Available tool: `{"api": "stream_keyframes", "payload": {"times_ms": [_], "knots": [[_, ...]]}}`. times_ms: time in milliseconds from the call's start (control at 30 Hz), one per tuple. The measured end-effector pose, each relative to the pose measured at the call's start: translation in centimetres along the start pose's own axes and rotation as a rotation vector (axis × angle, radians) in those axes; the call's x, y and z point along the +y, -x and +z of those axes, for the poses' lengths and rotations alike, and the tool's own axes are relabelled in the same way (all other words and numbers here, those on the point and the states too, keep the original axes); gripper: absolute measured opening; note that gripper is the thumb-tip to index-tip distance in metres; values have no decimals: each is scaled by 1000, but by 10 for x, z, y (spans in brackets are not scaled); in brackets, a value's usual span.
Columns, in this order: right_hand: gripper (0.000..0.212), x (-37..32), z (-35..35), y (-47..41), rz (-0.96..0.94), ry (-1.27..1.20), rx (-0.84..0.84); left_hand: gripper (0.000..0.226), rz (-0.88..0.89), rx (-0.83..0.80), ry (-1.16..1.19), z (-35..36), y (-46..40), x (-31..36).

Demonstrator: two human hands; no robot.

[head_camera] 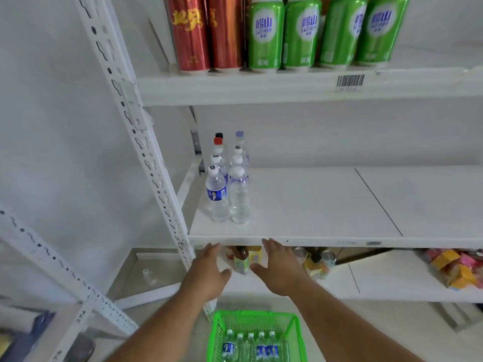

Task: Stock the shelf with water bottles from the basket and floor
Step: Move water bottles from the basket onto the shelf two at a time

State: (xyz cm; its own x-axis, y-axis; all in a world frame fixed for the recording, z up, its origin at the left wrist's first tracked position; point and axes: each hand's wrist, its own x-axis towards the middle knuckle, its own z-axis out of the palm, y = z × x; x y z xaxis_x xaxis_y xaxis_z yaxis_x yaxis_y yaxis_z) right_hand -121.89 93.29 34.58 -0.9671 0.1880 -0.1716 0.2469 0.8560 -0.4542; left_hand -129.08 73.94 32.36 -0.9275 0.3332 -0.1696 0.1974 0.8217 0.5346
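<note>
Stock check: your left hand (209, 267) and right hand (278, 266), both spread and empty at frame centre below 2 bottle rows (228, 178) on the shelf (313, 205), risk toppling them; 5 remain in the basket (254, 335), bottom centre.

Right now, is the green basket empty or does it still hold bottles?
Not empty. The green basket on the floor shows a row of upright water bottles, caps up.

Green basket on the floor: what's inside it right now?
The green basket holds upright water bottles with white caps, at least five, some with blue labels. The frame's bottom edge cuts off the basket's near part, so more may be hidden.
</note>
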Motion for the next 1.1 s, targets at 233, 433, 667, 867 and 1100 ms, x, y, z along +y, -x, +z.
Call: {"api": "stream_keyframes", "payload": {"times_ms": [233, 433, 667, 867, 1100], "knots": [[78, 53, 59, 42, 106, -63, -121, 76, -90, -137, -11, 63, 51, -19], [80, 93, 121, 54, 279, -72, -287, 81, -204, -287, -8, 125, 66, -67], [82, 116, 181, 53, 471, -94, -385, 82, -271, -445, 51, 178, 54, -120], [83, 129, 229, 39, 558, -135, -449, 80, -311, -540, 124, 220, 33, -148], [80, 187, 318, -14, 621, -253, -466, 79, -481, -541, 314, 316, -7, -190]]}}
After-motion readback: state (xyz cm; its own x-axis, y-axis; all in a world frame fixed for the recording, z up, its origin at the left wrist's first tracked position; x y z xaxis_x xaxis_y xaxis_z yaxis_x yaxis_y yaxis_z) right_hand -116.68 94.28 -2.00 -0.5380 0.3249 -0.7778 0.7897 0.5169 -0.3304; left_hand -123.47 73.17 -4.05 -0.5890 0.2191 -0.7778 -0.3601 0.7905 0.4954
